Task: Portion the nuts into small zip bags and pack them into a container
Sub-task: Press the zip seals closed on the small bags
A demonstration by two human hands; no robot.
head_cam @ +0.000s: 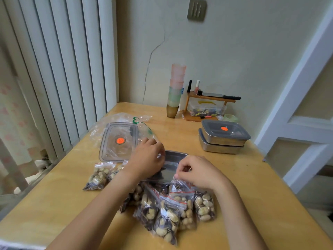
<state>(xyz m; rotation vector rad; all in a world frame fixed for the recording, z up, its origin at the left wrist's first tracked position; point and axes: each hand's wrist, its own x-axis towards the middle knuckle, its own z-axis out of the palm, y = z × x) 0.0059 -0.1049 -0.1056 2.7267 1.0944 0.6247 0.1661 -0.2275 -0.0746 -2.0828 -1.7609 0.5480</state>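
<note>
Nut bags [173,212]: I see a heap of small zip bags full of nuts on the wooden table [234,181], right in front of the open steel container [173,165].
Right hand [196,173]: fingers pinching the top of one bag in that heap, just at the container's near edge.
Left hand [146,157]: over the container's left rim, fingers curled; can't tell if it holds anything.
Spare bags [99,175]: two more filled ones lie left of the container.
Lid [119,141]: flat on a clear plastic bag [140,121], behind those.
Stacked containers [223,138]: far right, lidded.
</note>
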